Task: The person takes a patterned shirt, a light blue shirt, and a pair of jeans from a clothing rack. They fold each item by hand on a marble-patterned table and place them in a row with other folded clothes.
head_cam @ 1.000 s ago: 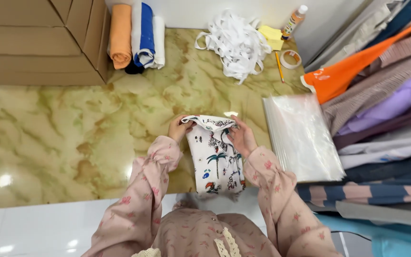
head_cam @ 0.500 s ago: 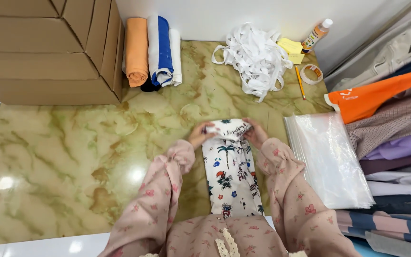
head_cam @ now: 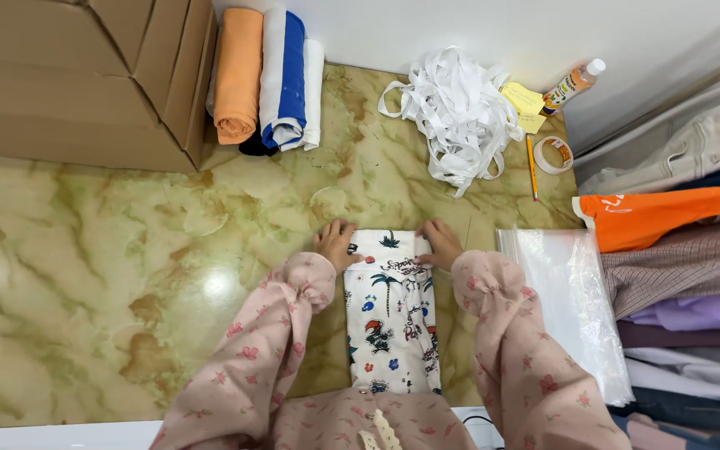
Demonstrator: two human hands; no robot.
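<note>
Flanking printed garment (head_cam: 392,321): plastic bag (head_cam: 568,300), rolled cloths (head_cam: 264,75)

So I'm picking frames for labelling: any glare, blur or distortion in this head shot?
Head view: sharp overall, the printed cloth and both hands, left hand and right hand, in focus; ceiling light glares off the glossy marble floor at the left edge and beside the left sleeve; the clear plastic bag shines softly; the cardboard box leans with wide-angle distortion; shadows soft.

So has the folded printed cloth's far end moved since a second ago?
Yes. The cloth lies flatter and longer now, its far end pressed to the floor by both hands, left and right.
</note>
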